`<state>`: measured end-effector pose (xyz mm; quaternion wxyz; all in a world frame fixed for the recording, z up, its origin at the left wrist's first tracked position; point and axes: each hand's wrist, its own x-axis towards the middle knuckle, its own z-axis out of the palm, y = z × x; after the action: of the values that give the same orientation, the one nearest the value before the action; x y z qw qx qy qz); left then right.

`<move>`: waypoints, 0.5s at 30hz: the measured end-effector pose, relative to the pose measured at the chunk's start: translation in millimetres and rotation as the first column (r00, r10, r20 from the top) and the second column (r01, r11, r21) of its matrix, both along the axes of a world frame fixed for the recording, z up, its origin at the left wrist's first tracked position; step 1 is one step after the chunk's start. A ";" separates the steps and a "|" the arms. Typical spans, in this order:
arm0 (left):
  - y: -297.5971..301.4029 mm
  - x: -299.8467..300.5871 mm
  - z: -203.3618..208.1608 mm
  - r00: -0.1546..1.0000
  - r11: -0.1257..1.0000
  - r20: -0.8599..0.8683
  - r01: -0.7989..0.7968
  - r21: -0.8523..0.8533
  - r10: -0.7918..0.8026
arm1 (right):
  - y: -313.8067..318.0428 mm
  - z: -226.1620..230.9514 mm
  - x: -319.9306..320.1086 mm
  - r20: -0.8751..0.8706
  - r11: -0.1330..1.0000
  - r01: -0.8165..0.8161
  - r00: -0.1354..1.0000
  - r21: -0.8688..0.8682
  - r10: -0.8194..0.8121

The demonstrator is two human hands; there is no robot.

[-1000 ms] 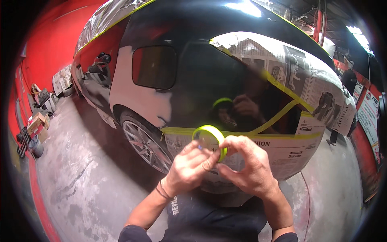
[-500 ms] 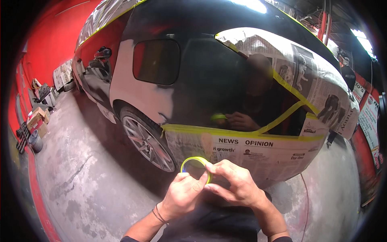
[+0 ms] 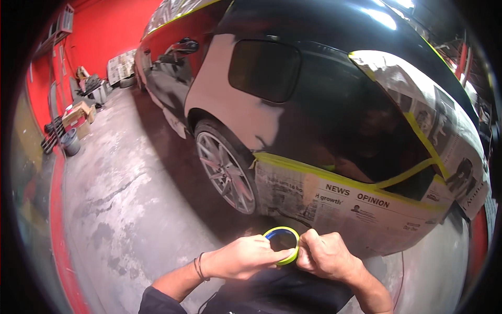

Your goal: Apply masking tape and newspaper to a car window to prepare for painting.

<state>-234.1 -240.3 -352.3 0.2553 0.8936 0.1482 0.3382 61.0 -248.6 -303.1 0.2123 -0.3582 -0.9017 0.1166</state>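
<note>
a dark car (image 3: 324,110) blocks the way ahead of a person's left hand (image 3: 243,257) and right hand (image 3: 329,255), newspaper (image 3: 361,222) covering its lower side beyond them. a roll of yellow-green tape (image 3: 297,243) fills the gap between the hands. to the left, bare concrete floor (image 3: 125,209) offers a wide passage from the wheel (image 3: 225,170) to a bucket (image 3: 70,143) and boxes (image 3: 77,120) crowding the foot of the red wall (image 3: 107,34).
</note>
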 end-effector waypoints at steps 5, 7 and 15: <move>15.5 -7.8 -2.2 0.993 0.994 0.067 -0.103 0.025 0.101 | 1.8 7.3 -3.4 -0.090 0.945 0.190 0.971 -0.265 -0.220; 20.3 -5.4 0.4 0.985 0.983 0.062 -0.167 0.079 0.162 | 11.9 15.9 -9.0 -0.196 0.968 0.247 0.952 0.043 -0.234; 23.9 9.9 31.6 0.962 0.969 0.174 -0.229 0.088 0.212 | 42.0 58.0 -25.9 -0.263 0.997 0.037 0.965 0.064 -0.018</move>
<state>-224.2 -216.5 -320.7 0.1790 0.8531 0.2071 0.4442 35.1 -206.6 -245.1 0.3432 -0.3447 -0.8642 0.1289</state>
